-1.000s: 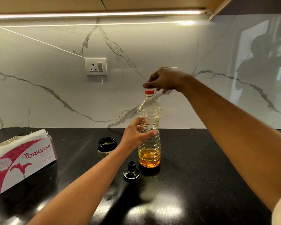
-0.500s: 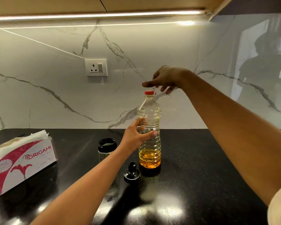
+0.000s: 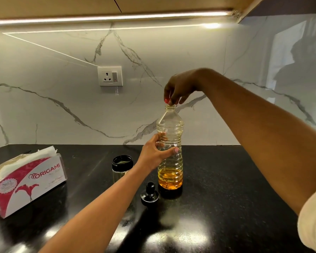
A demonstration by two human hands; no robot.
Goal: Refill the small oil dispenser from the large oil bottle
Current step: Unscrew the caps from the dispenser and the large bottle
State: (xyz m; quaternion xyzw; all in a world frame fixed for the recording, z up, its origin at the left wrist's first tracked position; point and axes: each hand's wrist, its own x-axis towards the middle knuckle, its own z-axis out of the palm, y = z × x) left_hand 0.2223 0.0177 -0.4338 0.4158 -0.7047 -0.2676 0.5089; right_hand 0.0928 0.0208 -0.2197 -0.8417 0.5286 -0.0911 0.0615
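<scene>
The large clear oil bottle (image 3: 170, 157) stands upright on the black counter (image 3: 226, 189), with amber oil filling only its bottom part. My left hand (image 3: 154, 154) grips its ribbed middle. My right hand (image 3: 179, 88) hovers just above the bottle's mouth and pinches the red cap (image 3: 166, 101) in its fingertips; the neck below looks uncovered. The small oil dispenser (image 3: 122, 166), a glass jar with a black rim and no lid, stands left of the bottle. Its black spout lid (image 3: 150, 195) lies on the counter in front of the bottle.
A red and white tissue box (image 3: 28, 181) sits at the left of the counter. The marble backsplash carries a wall socket (image 3: 110, 76). A lit cabinet underside runs overhead.
My right hand came down onto the red cap, took hold of it, and now holds it just off the bottle's mouth. My left hand kept its grip on the bottle.
</scene>
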